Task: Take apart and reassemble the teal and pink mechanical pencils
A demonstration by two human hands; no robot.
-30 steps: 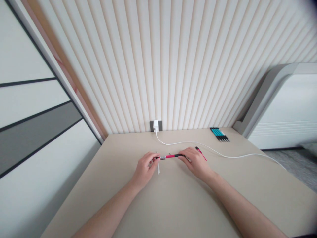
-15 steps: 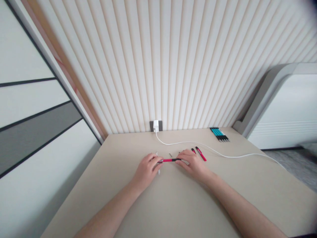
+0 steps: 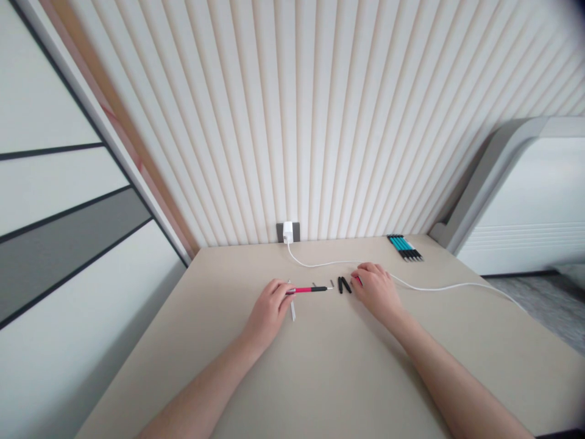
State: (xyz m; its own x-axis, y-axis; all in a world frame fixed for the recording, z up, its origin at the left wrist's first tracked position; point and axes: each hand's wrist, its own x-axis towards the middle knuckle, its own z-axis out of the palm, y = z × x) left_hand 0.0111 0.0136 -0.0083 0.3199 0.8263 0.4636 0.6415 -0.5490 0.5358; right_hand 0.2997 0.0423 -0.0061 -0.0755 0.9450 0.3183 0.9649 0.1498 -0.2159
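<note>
Left hand (image 3: 269,312) pinches a slim red-and-black pen (image 3: 307,289); right hand (image 3: 375,290) curls over red plastic (image 3: 358,280), grip unclear

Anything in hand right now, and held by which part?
Left hand pinches a pink-and-black pen by its pink end. Right hand covers a red piece; can't tell if it's held.

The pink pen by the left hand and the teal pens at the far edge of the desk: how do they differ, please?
The pink pen is a single pink-and-black pen, held at one end by the left hand; the teal pens are several, lying side by side, untouched. Both are slim, and both lie on the desk.
</note>
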